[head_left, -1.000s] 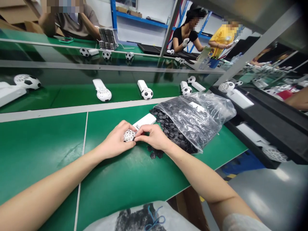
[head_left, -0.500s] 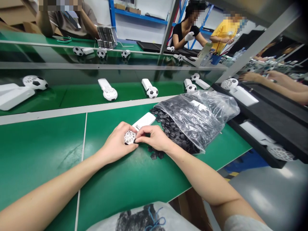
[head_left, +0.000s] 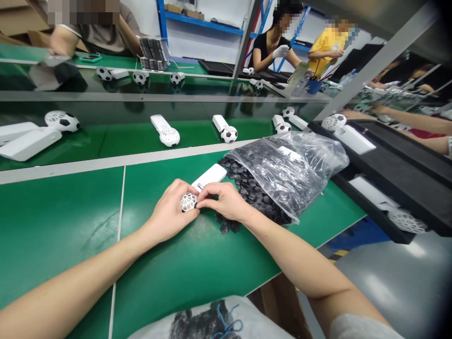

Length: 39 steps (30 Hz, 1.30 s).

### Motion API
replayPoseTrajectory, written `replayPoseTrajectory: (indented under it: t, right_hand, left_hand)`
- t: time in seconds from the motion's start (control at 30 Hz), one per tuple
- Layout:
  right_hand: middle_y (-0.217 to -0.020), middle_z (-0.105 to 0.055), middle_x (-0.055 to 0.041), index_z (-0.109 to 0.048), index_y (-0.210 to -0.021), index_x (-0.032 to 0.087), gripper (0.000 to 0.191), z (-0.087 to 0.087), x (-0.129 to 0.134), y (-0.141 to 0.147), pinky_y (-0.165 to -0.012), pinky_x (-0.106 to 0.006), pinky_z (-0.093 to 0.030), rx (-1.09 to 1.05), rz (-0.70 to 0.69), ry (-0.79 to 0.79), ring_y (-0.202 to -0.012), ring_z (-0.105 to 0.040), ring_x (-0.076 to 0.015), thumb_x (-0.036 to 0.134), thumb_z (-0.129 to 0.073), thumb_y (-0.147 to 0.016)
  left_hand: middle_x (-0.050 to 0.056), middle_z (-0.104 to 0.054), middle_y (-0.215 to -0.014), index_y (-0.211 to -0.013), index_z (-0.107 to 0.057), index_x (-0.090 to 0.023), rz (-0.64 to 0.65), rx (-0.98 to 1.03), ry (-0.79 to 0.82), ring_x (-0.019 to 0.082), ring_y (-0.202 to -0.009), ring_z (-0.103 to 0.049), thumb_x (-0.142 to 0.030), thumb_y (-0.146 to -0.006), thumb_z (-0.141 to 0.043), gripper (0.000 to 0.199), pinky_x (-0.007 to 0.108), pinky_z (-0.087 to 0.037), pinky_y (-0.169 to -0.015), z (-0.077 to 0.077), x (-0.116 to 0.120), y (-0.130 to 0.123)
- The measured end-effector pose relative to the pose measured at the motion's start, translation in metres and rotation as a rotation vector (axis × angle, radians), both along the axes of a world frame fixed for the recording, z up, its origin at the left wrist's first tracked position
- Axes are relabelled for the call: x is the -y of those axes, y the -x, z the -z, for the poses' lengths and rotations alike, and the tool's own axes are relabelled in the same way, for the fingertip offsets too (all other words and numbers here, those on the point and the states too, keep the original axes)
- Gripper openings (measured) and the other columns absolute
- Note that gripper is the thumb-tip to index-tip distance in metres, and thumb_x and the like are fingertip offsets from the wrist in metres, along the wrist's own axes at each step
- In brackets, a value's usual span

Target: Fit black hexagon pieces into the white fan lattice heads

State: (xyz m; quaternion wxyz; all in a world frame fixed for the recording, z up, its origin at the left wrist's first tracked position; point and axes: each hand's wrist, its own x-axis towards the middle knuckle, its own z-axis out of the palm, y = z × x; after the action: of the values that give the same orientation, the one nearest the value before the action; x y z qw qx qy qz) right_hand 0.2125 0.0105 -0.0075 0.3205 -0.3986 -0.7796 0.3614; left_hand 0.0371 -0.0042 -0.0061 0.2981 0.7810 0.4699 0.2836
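Note:
My left hand (head_left: pixel 175 207) is closed around the ball-shaped head (head_left: pixel 188 202) of a white soccer-ball device, its openwork lattice showing between thumb and fingers. The device's flat white handle (head_left: pixel 211 177) points away to the upper right over the green table. Thumb and forefinger of my right hand (head_left: pixel 221 201) pinch together at the ball's right side, pressing a small black piece (head_left: pixel 196 205) against it; the fingertips mostly hide it. Just right of that hand, black pentagon pieces (head_left: pixel 252 190) spill from a clear plastic bag (head_left: pixel 300 165). Several more lie loose (head_left: pixel 229 228) beneath my right wrist.
Beyond the table's pale edge, a green conveyor (head_left: pixel 120 136) carries similar devices (head_left: pixel 229 133). A farther belt holds more (head_left: pixel 140 77). Black trays (head_left: pixel 388 155) with devices stand at the right, near a co-worker's arms (head_left: pixel 406 115). Other people sit across the line.
Devices on the near conveyor have shifted right, and those on the far belt left. A person across the line has lowered a hand with a dark grey object. My hands keep nearly the same pose.

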Motion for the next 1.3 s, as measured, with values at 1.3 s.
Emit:
replayPoseTrajectory:
  t: [1.3]
  right_hand:
    - [-0.098,-0.059,-0.0098,-0.060,-0.097,0.017,0.018,-0.017,-0.004,-0.053,-0.072,-0.031,-0.044,0.915,0.566,-0.112,-0.093,-0.055,-0.0236,0.027,-0.052,-0.084]
  left_hand:
    - [0.008,-0.049,-0.121,-0.123,-0.043,-0.020,0.056,-0.409,-0.361,0.026,-0.111,-0.046,-0.026,-0.066,-0.057,0.059,0.038,-0.040,-0.094,-0.053,-0.167,-0.012]
